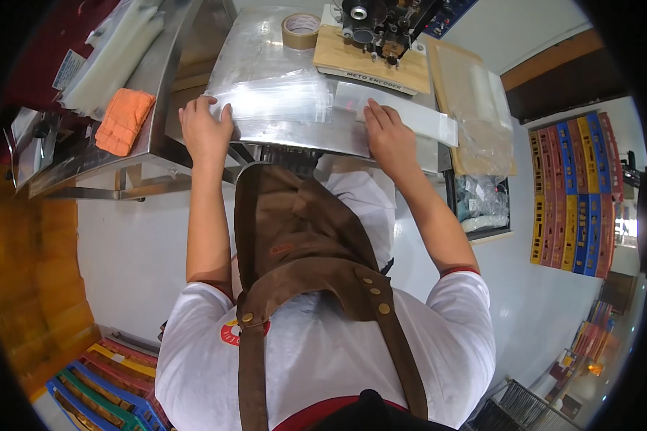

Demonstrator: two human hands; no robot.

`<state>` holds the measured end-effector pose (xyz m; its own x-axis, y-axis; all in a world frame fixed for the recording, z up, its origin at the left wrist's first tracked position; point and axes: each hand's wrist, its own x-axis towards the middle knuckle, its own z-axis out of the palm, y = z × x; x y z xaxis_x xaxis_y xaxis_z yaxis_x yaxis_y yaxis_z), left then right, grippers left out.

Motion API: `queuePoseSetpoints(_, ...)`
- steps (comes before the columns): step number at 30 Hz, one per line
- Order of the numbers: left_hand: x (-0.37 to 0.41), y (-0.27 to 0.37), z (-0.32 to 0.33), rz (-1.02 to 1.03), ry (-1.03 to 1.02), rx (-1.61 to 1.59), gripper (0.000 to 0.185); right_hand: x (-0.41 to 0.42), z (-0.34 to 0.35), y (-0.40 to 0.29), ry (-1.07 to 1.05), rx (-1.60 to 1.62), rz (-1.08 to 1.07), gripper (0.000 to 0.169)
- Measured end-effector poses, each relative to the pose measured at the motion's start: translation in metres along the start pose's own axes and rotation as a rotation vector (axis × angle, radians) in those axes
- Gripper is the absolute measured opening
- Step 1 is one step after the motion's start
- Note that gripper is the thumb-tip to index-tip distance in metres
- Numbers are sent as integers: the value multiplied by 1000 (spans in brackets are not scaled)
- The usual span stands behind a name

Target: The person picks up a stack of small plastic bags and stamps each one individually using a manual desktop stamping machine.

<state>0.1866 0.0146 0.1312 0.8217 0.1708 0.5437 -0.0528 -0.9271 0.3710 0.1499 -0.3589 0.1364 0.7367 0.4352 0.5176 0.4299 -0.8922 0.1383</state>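
Observation:
Clear plastic bags (pixel 280 99) lie fanned out in a stack on the steel tabletop (pixel 302 133). My left hand (pixel 207 126) rests at their left end, thumb and fingers spread around the edge. With its fingertips, my right hand (pixel 391 132) touches a second, narrower stack of clear plastic bags (pixel 426 116) on the right. Behind these bags stands a coding machine (pixel 383 27) on a wooden base marked Meto Encoder. To the left of the machine is a roll of brown packing tape (pixel 301 32).
A steel side table (pixel 159 102) on the left bears a folded orange cloth (pixel 124 123) and a bundle of long plastic bags (pixel 116 59). Plastic wrapping (pixel 482 113) lies on cardboard at right, above an open bin (pixel 482 202) of plastic. Stacked colored crates (pixel 571 194) stand farther right.

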Motion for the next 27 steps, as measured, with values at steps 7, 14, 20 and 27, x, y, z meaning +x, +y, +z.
queuePoseSetpoints(7,2,31,16,81,168,-124,24,11,-14,30,276,222,255,18)
queuePoseSetpoints(14,28,165,60,282,-231,-827,21,36,27,107,143,57,181,47)
queuePoseSetpoints(20,24,197,100,334,-110,-796,14,47,36,114,57,76,135,60)
queuePoseSetpoints(27,18,210,105,303,-7,-713,17,46,32,111,65,82,150,57)
